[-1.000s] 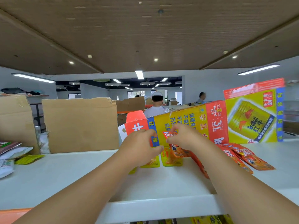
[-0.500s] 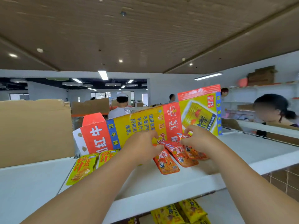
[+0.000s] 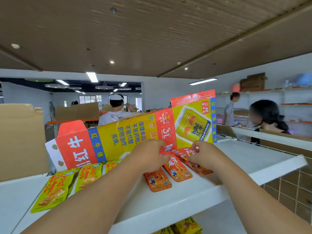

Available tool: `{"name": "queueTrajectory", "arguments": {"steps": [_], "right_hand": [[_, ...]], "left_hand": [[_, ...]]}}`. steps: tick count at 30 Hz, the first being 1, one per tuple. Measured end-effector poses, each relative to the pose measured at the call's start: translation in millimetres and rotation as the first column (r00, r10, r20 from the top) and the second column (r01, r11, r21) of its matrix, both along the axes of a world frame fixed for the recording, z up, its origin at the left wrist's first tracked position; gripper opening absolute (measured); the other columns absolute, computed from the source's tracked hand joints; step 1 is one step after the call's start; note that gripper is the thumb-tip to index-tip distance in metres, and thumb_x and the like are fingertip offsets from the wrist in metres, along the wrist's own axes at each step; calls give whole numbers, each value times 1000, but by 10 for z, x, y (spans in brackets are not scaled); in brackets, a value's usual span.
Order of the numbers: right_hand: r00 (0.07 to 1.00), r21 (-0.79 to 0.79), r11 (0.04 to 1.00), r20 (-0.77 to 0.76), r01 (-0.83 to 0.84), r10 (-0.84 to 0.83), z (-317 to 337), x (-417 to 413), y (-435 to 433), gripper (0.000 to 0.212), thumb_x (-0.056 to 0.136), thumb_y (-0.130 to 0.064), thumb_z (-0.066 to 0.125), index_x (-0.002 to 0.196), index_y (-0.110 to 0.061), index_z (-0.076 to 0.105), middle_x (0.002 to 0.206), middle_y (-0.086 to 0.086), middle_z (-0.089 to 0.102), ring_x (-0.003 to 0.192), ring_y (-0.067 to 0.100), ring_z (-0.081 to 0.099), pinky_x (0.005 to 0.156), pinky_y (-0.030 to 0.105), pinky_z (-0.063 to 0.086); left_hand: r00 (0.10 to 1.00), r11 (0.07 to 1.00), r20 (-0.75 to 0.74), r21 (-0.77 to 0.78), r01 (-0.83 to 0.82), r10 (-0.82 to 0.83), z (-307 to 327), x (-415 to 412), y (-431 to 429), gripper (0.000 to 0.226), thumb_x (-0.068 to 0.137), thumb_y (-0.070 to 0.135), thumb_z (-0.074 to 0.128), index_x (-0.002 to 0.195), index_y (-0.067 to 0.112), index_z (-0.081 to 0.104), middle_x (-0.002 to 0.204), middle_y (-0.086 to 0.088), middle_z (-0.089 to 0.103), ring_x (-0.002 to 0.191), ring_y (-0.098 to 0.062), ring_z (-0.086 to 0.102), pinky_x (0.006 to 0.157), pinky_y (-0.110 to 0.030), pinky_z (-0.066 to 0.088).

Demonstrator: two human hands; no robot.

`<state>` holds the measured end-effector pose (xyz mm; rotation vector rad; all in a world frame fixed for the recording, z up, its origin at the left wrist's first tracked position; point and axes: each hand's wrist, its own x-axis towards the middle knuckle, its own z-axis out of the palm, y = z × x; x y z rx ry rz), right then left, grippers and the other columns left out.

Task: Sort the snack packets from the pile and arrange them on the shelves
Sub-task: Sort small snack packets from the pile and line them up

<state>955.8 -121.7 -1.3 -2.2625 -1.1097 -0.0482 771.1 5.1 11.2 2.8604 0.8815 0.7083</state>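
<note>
Yellow packets already line the shelf — left hand and right hand, close together, pinch orange packets, apparently half-arranged.

Brown slatted ceiling, white walls, strip lights.
</note>
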Motion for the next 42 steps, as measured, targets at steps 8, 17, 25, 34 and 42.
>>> {"name": "queueTrajectory", "arguments": {"steps": [8, 17, 25, 34, 42], "right_hand": [[999, -14, 1000, 40, 2, -2, -201, 81, 111, 24, 80, -32, 68, 103, -32, 61, 91, -2, 64, 80, 19, 64, 61, 27, 43], [990, -51, 998, 141, 30, -23, -264, 161, 167, 31, 81, -40, 68, 111, -32, 63, 119, -1, 66, 101, 22, 62, 82, 32, 52], [988, -81, 997, 155, 21, -8, -272, 127, 156, 32, 83, -40, 66, 113, -31, 61, 123, -1, 66, 105, 23, 61, 86, 34, 53], [988, -67, 998, 153, 7, 3, -275, 134, 159, 34, 82, -39, 67, 115, -32, 61, 123, 0, 66, 106, 23, 60, 85, 33, 52], [989, 15, 1000, 144, 17, -19, -295, 141, 158, 30, 84, -44, 67, 111, -31, 63, 120, 1, 66, 102, 23, 60, 83, 35, 52]], "left_hand": [[999, 998, 1, -34, 49, -49, -139, 57, 10, 43, 90, 58, 63, 129, 40, 59, 132, 9, 59, 117, -16, 55, 97, -34, 50], [997, 993, 40, -97, 71, -67, -166, 29, 9, 39, 89, 61, 64, 123, 43, 61, 131, 12, 60, 109, -13, 56, 88, -29, 50], [999, 992, 13, -116, 51, -50, -162, -5, 11, 36, 89, 62, 63, 120, 44, 61, 127, 14, 59, 104, -10, 58, 76, -26, 47], [999, 992, 24, -117, 47, -45, -164, -10, 13, 33, 88, 63, 64, 117, 45, 62, 120, 15, 60, 102, -10, 59, 79, -28, 51], [999, 992, 21, -113, 50, -48, -184, -15, 37, 32, 88, 64, 63, 115, 47, 62, 120, 16, 61, 102, -9, 59, 84, -32, 55]]}}
